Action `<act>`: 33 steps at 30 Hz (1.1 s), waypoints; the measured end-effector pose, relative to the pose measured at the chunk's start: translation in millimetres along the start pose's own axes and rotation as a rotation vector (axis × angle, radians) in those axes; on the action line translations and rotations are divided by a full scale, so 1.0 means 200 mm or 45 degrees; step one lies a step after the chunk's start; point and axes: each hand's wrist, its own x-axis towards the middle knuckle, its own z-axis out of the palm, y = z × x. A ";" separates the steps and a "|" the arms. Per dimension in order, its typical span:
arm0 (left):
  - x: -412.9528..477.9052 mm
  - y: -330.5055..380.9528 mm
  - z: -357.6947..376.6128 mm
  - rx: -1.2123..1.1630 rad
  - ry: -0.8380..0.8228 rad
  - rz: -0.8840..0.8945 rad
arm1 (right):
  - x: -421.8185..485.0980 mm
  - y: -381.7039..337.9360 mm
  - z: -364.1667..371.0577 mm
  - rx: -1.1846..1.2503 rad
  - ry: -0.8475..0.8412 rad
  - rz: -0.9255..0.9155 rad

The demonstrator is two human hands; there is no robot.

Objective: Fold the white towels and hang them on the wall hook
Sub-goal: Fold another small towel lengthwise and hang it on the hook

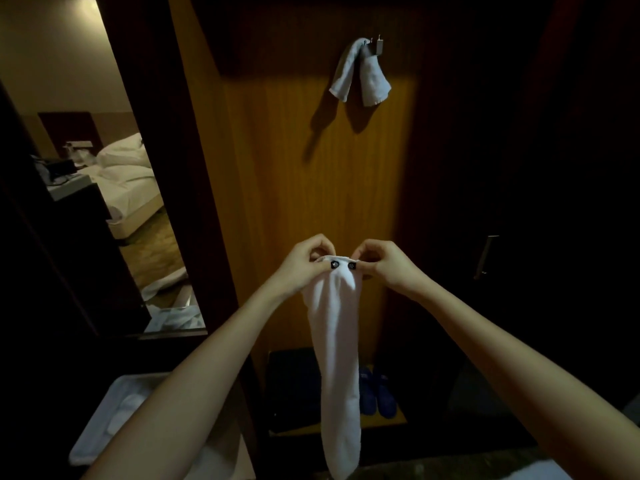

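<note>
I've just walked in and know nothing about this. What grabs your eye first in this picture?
First, the long white towel hanging down the middle of the view, its top edge pinched between the left hand and the right hand. Above it, a second towel is draped over the wall hook on the lit wooden panel. Near the bottom, blue slippers sit just right of the held towel.

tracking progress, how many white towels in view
2: hung towel on the wall hook, held towel pinched by left hand and right hand. White fabric on the floor, left, may be more.
</note>
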 end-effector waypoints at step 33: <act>0.00 0.02 -0.05 0.156 0.015 -0.321 | -0.01 -0.08 0.03 -0.444 -0.072 -0.021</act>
